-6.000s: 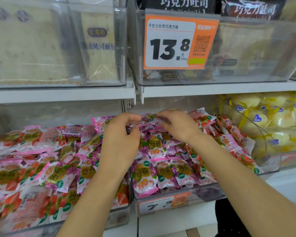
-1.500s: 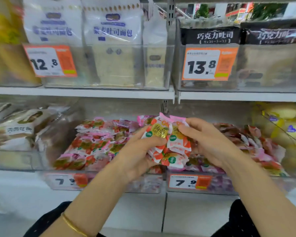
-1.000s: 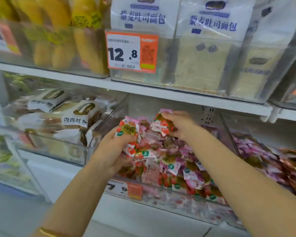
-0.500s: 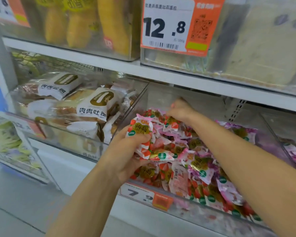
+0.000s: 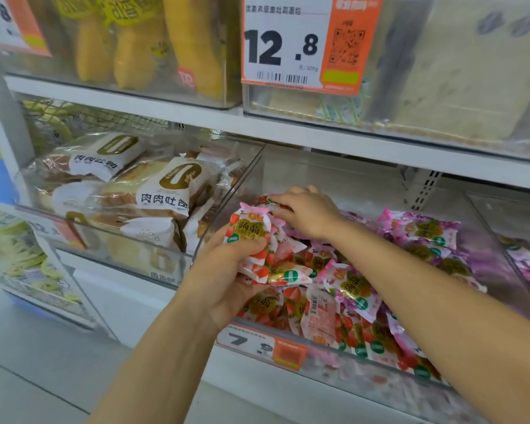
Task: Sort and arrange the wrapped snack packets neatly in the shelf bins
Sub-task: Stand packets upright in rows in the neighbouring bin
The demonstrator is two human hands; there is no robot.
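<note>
Your left hand (image 5: 227,276) is at the six o'clock rim of the clear bin (image 5: 239,185). Its grip is clenched round a bunch of red strawberry packets (image 5: 251,232). At least three can be counted in the bunch, and the top one faces you with its gold label upright. Your right hand (image 5: 311,212) reaches to the bin's ten o'clock corner. Its fingers (image 5: 277,201) are bent down onto the red packets lying there, but the thumb is hidden, so you cannot tell whether that grip is grasping one or only resting on top. Inside the bin there are two kinds of packet. The red ones are heaped from nine to six o'clock, too many to count. The purple packets (image 5: 426,237) are piled at two to three o'clock, just beside your right forearm. One 7.9 price tag (image 5: 257,344) hangs on the bin's front. At nine o'clock a neighbouring bin holds bread loaves (image 5: 166,191), two of them showing full labels. On the shelf above, three yellow packs (image 5: 135,47) stand at eleven o'clock, and one 12.8 price tag (image 5: 288,44) hangs at twelve.
</note>
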